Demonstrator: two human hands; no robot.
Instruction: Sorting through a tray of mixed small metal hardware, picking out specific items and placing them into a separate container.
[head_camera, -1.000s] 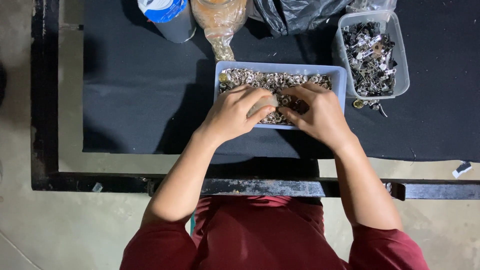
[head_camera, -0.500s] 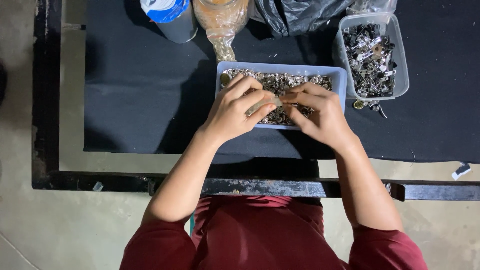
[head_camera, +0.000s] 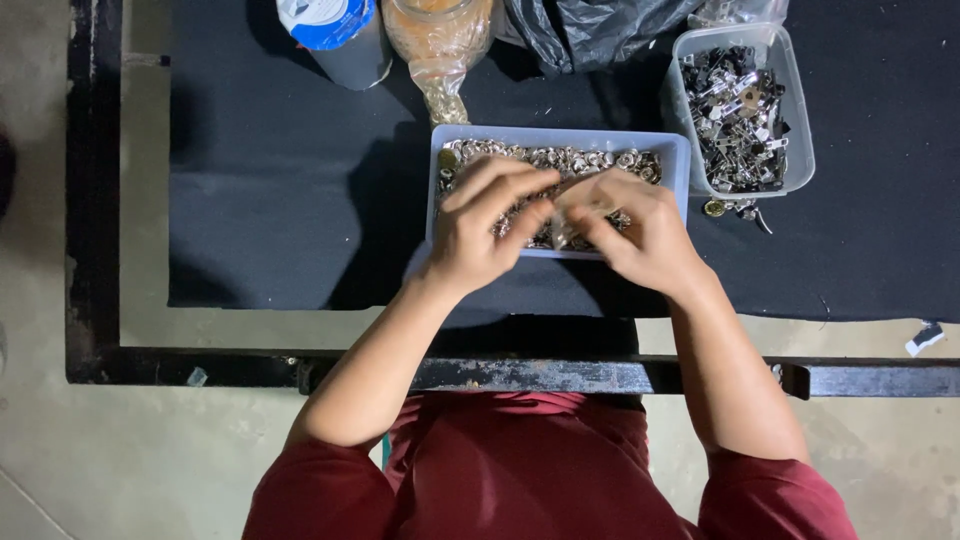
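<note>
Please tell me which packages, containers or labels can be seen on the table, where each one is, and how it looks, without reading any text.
Dark can: top left, round, blue and white label on top.
Clear bag: top centre, brownish contents.
Black plastic bag: top, right of centre, crumpled.
Clear tub: upper right, rectangular, dark and silver metal pieces.
Pale blue tray: centre, rectangular, small metal rings, under both hands.

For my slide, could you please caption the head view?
Both hands, left and right, meet over a blue tray of small metal parts.
</note>
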